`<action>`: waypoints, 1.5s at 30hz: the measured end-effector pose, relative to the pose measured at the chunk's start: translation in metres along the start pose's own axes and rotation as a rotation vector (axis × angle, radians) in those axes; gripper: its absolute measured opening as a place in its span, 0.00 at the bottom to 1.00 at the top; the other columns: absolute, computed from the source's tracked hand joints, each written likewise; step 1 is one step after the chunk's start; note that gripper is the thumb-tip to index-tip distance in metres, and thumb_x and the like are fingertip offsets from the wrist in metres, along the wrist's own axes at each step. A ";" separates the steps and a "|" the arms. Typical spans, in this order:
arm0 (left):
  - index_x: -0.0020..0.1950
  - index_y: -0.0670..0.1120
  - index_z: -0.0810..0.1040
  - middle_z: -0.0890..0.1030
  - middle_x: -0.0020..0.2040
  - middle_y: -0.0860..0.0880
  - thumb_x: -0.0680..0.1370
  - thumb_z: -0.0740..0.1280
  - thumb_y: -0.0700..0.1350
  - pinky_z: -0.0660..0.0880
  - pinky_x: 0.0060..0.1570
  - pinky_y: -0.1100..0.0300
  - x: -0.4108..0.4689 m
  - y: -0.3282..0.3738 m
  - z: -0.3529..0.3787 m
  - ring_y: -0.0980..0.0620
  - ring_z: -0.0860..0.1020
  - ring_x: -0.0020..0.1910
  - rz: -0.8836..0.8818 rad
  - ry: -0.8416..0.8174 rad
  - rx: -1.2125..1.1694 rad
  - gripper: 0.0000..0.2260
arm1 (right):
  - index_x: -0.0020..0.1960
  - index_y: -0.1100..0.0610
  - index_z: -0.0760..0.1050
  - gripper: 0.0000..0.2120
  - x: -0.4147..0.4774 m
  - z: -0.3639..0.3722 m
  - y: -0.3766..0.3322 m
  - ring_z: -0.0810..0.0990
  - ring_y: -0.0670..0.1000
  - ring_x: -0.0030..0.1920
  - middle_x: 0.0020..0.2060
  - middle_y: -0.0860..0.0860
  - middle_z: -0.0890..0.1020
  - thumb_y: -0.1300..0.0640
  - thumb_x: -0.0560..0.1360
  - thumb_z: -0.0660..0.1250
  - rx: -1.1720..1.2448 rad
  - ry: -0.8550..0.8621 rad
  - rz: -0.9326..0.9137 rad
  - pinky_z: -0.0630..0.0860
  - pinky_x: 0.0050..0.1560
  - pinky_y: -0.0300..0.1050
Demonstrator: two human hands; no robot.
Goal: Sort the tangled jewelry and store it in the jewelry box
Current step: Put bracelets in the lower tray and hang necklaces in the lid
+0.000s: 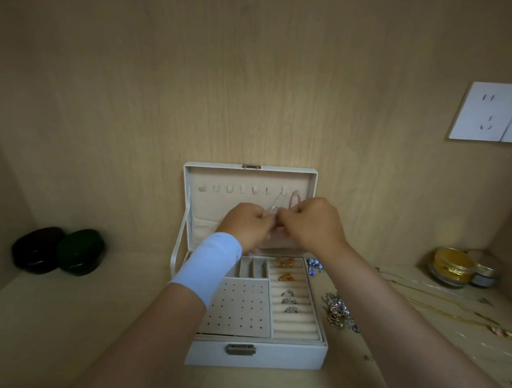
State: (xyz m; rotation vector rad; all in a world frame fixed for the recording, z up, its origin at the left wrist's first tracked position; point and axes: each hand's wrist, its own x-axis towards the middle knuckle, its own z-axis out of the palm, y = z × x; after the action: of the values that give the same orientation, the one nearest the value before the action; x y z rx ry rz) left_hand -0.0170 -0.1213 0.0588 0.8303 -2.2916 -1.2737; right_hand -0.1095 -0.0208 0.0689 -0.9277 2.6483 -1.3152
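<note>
Wooden shelf [58, 316]: rings [289, 300] already sit in the jewelry box [255, 353]; left hand [248, 223] and right hand [310, 222] pinch a thin chain [276, 206] by the lid hooks [243, 190]; a tangled pile [338, 313] lies unsorted.

Jewelry box [255, 356]: 1. Hands: 2, left hand [248, 223] and right hand [310, 222], pinching 1 silver chain [275, 205] between them. Silver rings [289, 301] in the ring rolls: 3. Gold pieces [285, 276] in the same rolls: 2. Cases on the counter [58, 316]: 2, brown case [37, 249] and green case [81, 251]. Jars [452, 266]: 2. Wall socket plate [493, 112]: 1. Blue bead cluster [313, 266]: 1.
</note>
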 end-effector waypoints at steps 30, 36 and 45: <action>0.40 0.53 0.85 0.83 0.38 0.60 0.76 0.72 0.46 0.72 0.46 0.70 -0.026 0.007 -0.007 0.65 0.79 0.39 0.209 -0.034 0.003 0.05 | 0.42 0.60 0.79 0.06 -0.029 -0.028 0.007 0.72 0.47 0.25 0.31 0.51 0.81 0.64 0.75 0.64 0.240 -0.610 -0.042 0.68 0.26 0.39; 0.44 0.52 0.85 0.85 0.41 0.57 0.77 0.71 0.49 0.75 0.56 0.59 -0.022 0.009 -0.012 0.59 0.81 0.46 0.277 -0.003 -0.090 0.04 | 0.42 0.59 0.83 0.08 -0.021 -0.037 0.004 0.73 0.45 0.22 0.30 0.50 0.83 0.59 0.78 0.70 0.309 -0.481 -0.070 0.68 0.24 0.37; 0.70 0.55 0.72 0.73 0.64 0.52 0.81 0.61 0.53 0.76 0.55 0.52 -0.018 -0.016 -0.002 0.48 0.77 0.57 0.254 -0.006 0.697 0.17 | 0.38 0.59 0.84 0.08 0.005 -0.043 -0.017 0.75 0.39 0.22 0.22 0.42 0.80 0.62 0.76 0.72 0.007 -0.262 -0.230 0.67 0.23 0.29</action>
State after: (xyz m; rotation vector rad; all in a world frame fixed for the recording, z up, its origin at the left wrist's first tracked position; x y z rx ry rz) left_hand 0.0019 -0.1172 0.0454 0.6944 -2.7647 -0.3535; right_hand -0.1184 -0.0004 0.1100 -1.3356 2.3946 -1.1469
